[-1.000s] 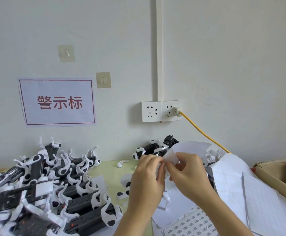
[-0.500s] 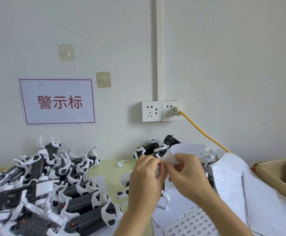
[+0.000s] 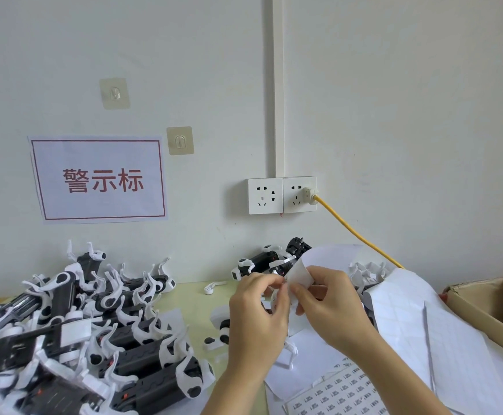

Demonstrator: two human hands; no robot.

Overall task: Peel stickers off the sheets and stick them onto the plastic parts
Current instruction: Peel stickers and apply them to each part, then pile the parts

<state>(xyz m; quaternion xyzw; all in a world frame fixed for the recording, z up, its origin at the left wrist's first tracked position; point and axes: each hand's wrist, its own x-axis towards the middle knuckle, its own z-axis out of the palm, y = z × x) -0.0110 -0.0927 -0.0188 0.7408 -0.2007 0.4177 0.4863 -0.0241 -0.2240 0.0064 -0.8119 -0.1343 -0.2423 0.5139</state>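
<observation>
While both hands are lifted up over the surface, they meet in the middle so the small job can be seen up close. The left hand (image 3: 257,313) has its fingers (image 3: 269,284) curled in and pinched at the edge of a curved white sticker sheet (image 3: 319,259). The right hand (image 3: 331,307) curls its fingers (image 3: 319,274) round the same sheet and holds it bent back, which I think makes a sticker edge lift up so it is easy to pick. The sticker itself is too small to see.

A small white plastic part (image 3: 287,353) peeks out just under the hands, but I cannot tell which hand holds it. More sticker sheets wait close by: a flat sheet with rows of tiny printed labels (image 3: 337,390) lies right below the arms, and big white gridded sheets (image 3: 424,324) are draped to the right.

A big heap of black and white plastic parts (image 3: 88,333) sits on the left of the pale green surface (image 3: 193,298), near enough to reach. A few more lie by the wall behind the hands. A brown cardboard box (image 3: 477,313) stands at the far right with some parts inside.

Behind it all is a white wall with a paper sign in red letters (image 3: 99,179), two stick-on hooks (image 3: 180,140), and a double wall socket (image 3: 281,194) with a yellow cable (image 3: 355,232) plugged in.
</observation>
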